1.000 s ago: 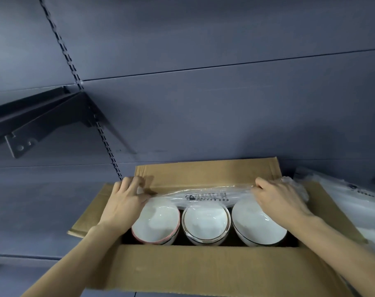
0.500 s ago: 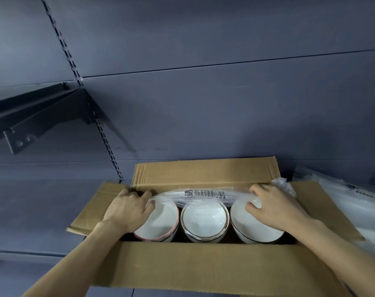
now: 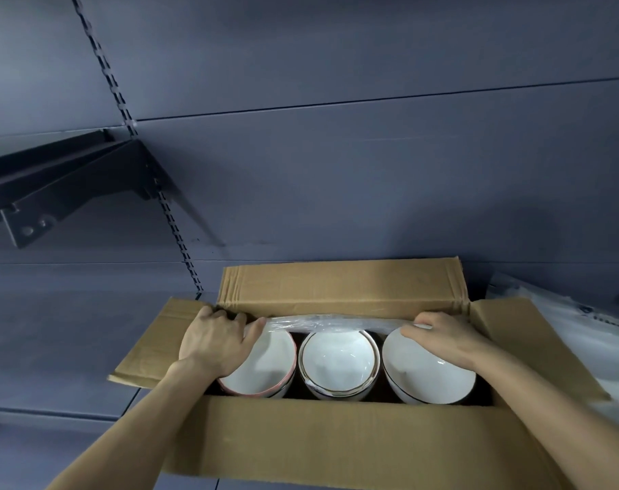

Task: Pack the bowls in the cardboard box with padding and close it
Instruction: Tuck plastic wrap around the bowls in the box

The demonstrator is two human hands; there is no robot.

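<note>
Cardboard box (image 3: 336,450) open, 3 bowls (image 3: 336,362) in row inside. Plastic padding (image 3: 336,321) lies crosswise along box's far wall, over bowls' far rims. Left hand (image 3: 218,339) grips its left end, right hand (image 3: 442,335) presses its right end, fingers curled. Little room behind bowls; 4 flaps stand open.

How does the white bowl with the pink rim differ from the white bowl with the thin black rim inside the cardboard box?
The white bowl with the pink rim sits at the left end of the row; the white bowl with the thin black rim sits at the right end. The left hand covers much of the pink-rimmed bowl, while the right hand covers only the black-rimmed bowl's far edge. Both are white inside and stand upright.
</note>
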